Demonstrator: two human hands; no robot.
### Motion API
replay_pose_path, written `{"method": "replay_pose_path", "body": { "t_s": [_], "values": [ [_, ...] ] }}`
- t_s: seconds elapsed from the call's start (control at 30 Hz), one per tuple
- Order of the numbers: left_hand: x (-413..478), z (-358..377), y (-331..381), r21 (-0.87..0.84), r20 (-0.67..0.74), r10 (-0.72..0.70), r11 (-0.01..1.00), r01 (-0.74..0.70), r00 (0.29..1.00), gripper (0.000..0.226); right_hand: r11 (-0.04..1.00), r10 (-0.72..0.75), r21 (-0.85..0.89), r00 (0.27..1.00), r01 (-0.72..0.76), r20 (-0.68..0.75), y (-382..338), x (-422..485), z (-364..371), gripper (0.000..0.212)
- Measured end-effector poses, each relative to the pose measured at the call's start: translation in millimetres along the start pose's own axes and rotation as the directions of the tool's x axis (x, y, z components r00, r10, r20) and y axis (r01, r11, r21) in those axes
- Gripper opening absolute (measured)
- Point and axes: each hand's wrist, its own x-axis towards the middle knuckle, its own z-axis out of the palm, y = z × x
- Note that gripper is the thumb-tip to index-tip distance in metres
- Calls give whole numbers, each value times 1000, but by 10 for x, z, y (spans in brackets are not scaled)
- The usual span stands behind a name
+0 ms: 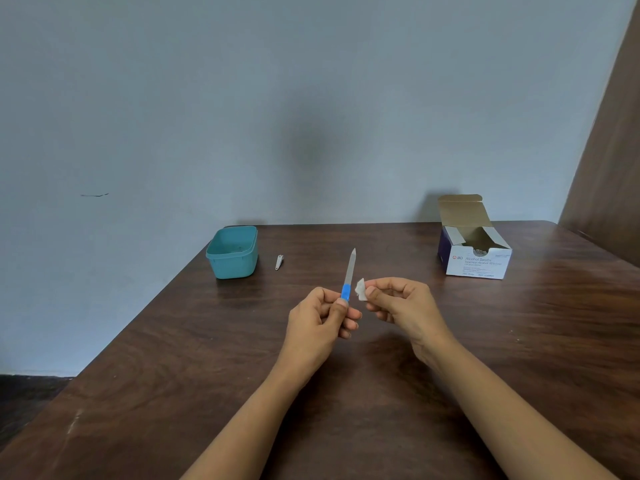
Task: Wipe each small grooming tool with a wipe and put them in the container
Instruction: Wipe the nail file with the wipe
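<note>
My left hand [320, 317] grips a nail file [349, 271] by its blue handle, the metal blade pointing up and away. My right hand [403, 304] pinches a small white wipe [360, 289] just right of the handle, close to it but apart from the blade. A small metal nail clipper [279, 262] lies on the wooden table [173, 358]. To its left stands an open teal container [232, 251]; I cannot tell whether anything lies inside.
An open white and blue box of alcohol swabs [474, 247] stands at the back right of the table. A grey wall runs behind the table, and a brown wooden panel [609, 168] rises at the right edge.
</note>
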Motion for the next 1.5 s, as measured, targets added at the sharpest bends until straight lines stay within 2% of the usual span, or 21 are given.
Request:
{"method": "replay_pose_path", "body": {
  "t_s": [0.23,0.73,1.03,1.3,1.43,1.5],
  "values": [
    [-18,1,18,11,13,-6,1000,5,1000,10,1000,13,-23,1000,-12,21,-36,-26,12,11],
    [-23,2,10,-15,-10,-54,998,54,998,13,985,138,79,976,-153,166,-17,-38,23,12],
    [-15,-12,-3,-20,29,-64,998,64,998,15,986,145,54,977,-155,153,-15,-70,61,10],
    [9,-11,-9,-129,89,-92,986,103,992,14,977,172,97,970,-191,174,-10,-75,82,7],
    [5,3,8,-211,138,-140,963,167,981,24,967,180,133,951,-218,250,-35,-79,104,10],
    [2,9,9,-216,140,-139,962,167,980,25,971,153,141,958,-192,244,-46,-84,121,12]
  ]
}}
